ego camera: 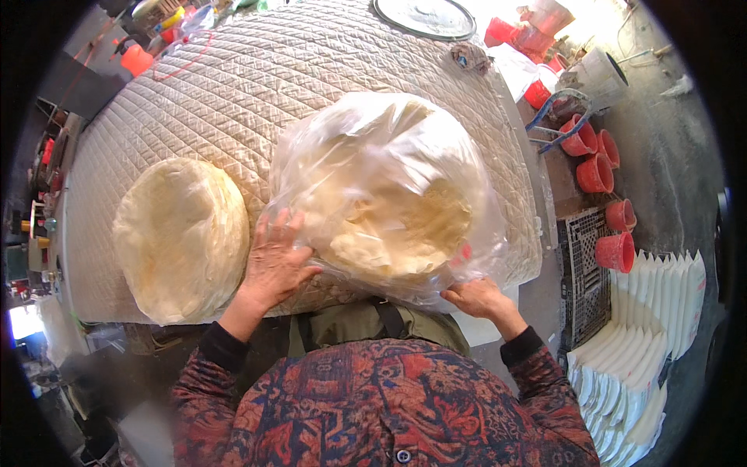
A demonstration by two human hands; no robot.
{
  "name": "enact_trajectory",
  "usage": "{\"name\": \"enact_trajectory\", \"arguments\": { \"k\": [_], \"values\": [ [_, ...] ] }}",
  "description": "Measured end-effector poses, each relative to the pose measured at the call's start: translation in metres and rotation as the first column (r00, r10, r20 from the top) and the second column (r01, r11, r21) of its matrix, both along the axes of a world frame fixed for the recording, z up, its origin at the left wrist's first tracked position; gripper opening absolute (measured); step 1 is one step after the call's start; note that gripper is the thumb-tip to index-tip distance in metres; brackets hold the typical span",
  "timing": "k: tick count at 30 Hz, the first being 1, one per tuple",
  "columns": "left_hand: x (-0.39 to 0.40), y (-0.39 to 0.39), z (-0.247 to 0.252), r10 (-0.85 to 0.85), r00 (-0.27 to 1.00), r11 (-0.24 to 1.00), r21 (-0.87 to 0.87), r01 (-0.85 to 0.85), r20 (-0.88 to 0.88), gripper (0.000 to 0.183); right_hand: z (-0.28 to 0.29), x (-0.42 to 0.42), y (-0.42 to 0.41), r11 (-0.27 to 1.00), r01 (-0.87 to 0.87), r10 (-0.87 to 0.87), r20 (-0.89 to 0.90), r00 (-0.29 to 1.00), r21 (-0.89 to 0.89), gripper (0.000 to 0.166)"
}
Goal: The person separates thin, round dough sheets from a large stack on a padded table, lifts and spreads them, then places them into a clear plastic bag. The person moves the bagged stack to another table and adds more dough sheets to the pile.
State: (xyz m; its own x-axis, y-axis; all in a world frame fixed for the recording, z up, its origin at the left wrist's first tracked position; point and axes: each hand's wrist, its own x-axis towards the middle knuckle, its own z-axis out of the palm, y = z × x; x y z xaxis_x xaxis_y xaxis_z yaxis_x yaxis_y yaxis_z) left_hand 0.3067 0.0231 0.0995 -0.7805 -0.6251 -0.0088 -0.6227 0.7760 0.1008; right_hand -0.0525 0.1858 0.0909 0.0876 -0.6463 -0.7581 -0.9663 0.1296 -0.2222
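Note:
A large clear plastic bag [373, 140] lies before me, with a stack of thin round flatbreads [385, 251] inside it. My left hand [277, 262] rests against the bag's near left side, fingers spread and thumb pointing right; its fingertips touch the film. At the near right edge, my right hand [481, 298] pinches the gathered plastic between thumb and fingers. Left of my left hand sits a second stack of flatbreads [181, 233], unwrapped. Small red print shows on the bag near my right hand.
A quilted cover [233, 111] is spread over the table under both stacks. A round lid [426, 17] and a crumpled cloth [471, 58] lie at the far side. On the floor to the right are several red buckets [595, 172], a black plastic crate [586, 274] and stacked white packs [624, 356].

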Motion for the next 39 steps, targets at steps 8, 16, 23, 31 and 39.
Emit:
{"name": "enact_trajectory", "arguments": {
  "k": [8,16,23,31,39],
  "values": [
    [0.033,-0.029,-0.081,0.337,0.868,0.939,0.202,-0.279,-0.365,0.050,-0.100,-0.127,0.011,0.119,0.449,-0.420,0.454,-0.786,0.886,0.054],
    [0.010,-0.112,-0.093,0.977,0.098,0.195,0.979,-0.062,-0.189,0.039,-0.082,-0.107,-0.071,0.212,0.847,-0.364,0.844,-0.395,0.488,0.057],
    [-0.032,-0.048,0.023,0.289,0.685,0.807,-0.214,-0.550,-0.669,0.039,0.033,-0.068,-0.053,0.613,0.616,-0.308,0.568,0.763,-0.494,0.034],
    [-0.084,-0.100,-0.013,0.155,0.969,0.986,-0.034,-0.164,-0.190,0.085,-0.019,-0.058,-0.167,0.594,0.028,-0.013,0.026,1.000,-0.804,0.064],
    [-0.130,-0.237,-0.052,0.571,0.738,0.593,0.802,-0.068,-0.360,0.090,-0.085,-0.130,-0.296,0.773,0.394,-0.079,0.540,0.838,-0.497,0.063]
  ]
}}
